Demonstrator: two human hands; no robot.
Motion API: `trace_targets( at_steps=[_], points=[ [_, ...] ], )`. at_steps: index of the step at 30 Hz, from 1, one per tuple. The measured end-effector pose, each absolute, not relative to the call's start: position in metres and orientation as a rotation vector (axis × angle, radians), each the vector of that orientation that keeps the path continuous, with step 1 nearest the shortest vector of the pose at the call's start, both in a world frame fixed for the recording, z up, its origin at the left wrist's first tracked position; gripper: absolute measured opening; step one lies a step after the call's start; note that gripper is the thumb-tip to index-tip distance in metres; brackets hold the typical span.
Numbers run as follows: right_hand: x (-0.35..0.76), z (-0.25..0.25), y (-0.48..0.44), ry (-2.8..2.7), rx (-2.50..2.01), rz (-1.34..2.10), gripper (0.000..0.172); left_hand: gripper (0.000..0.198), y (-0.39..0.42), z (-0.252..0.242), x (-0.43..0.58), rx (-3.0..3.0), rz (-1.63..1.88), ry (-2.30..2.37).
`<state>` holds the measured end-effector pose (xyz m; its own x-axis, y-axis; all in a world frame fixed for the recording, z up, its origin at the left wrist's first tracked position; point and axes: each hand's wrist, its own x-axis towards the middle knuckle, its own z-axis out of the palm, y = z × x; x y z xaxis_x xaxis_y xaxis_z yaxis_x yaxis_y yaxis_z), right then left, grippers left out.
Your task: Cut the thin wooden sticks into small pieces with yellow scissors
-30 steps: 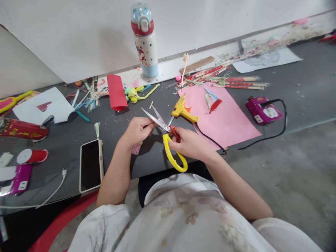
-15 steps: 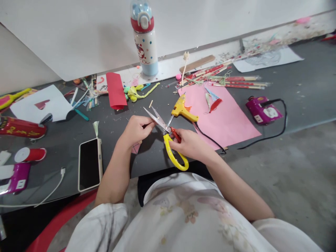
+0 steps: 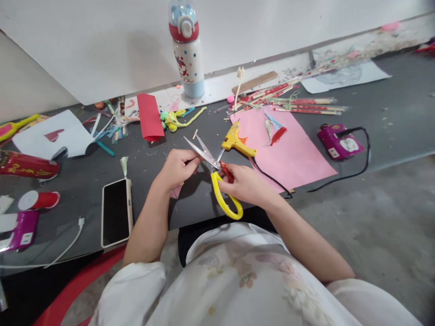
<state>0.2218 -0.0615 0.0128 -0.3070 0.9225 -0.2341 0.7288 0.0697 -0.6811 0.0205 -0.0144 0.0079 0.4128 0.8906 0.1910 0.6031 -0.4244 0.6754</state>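
Note:
My right hand (image 3: 245, 184) grips yellow-handled scissors (image 3: 217, 181) whose blades stand apart, pointing up and left over the dark tabletop (image 3: 190, 208). My left hand (image 3: 177, 166) is curled, its fingertips pinched right at the scissor blades on something too small to make out. A small pink scrap (image 3: 176, 192) shows under the left wrist. Just beyond the blades lies a yellow glue gun (image 3: 235, 141) with a black cord.
A pink paper sheet (image 3: 288, 154) lies to the right, a purple power strip (image 3: 340, 146) beyond it. A phone (image 3: 116, 212) lies on the left; folded red paper (image 3: 148, 117), a water bottle (image 3: 187, 50), chopstick-like sticks (image 3: 292, 102) and craft scraps sit farther back.
Both hands and the scissors have stayed almost still; the view shifted slightly.

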Motion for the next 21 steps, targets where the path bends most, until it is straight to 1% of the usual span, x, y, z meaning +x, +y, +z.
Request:
trace_targets(
  at_steps=[3,6,12,16,21],
  points=[
    [0.222,0.009,-0.061,-2.089,-1.686,1.110,0.032,0.036,-0.012,0.007,0.018,2.180,0.749,1.321],
    [0.222,0.006,-0.060,-2.066,-1.718,1.144,0.032,0.035,-0.011,0.006,0.016,2.252,0.709,1.347],
    [0.220,0.003,-0.058,-1.962,-1.737,1.249,0.033,0.024,-0.009,0.002,0.016,2.373,0.639,1.465],
    [0.221,0.001,-0.060,-1.954,-1.756,1.216,0.038,0.025,-0.009,-0.001,0.016,2.411,0.637,1.443],
    [0.224,0.000,-0.066,-1.942,-1.728,1.240,0.035,0.029,-0.010,-0.003,0.016,2.443,0.697,1.408]
  ],
)
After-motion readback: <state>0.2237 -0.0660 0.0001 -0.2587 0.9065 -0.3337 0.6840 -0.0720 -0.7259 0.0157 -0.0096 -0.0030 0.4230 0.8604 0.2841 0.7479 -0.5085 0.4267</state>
